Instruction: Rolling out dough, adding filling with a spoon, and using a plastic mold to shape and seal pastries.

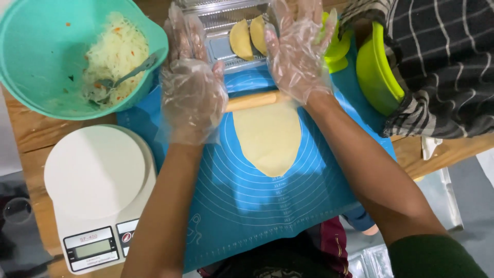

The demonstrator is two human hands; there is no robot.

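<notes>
- White kitchen scale (95, 175): left of the blue rolling mat (247, 206), on the wooden counter (31, 134).
- Oval dough sheet (268, 136): centred on the mat.
- Left hand (191, 92), right hand (298, 51): gloved, fingers spread flat, palms pressing the rolling pin (252, 100) at the dough's far edge.
- Teal bowl (62, 51) of shredded filling: beyond the mat's left corner.
- Folded dumplings (248, 37): on a tray beyond the mat.

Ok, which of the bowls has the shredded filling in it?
The teal bowl at far left, beside the left hand: it holds the shredded filling and a spoon. The lime-green bowl at right shows none.
</notes>
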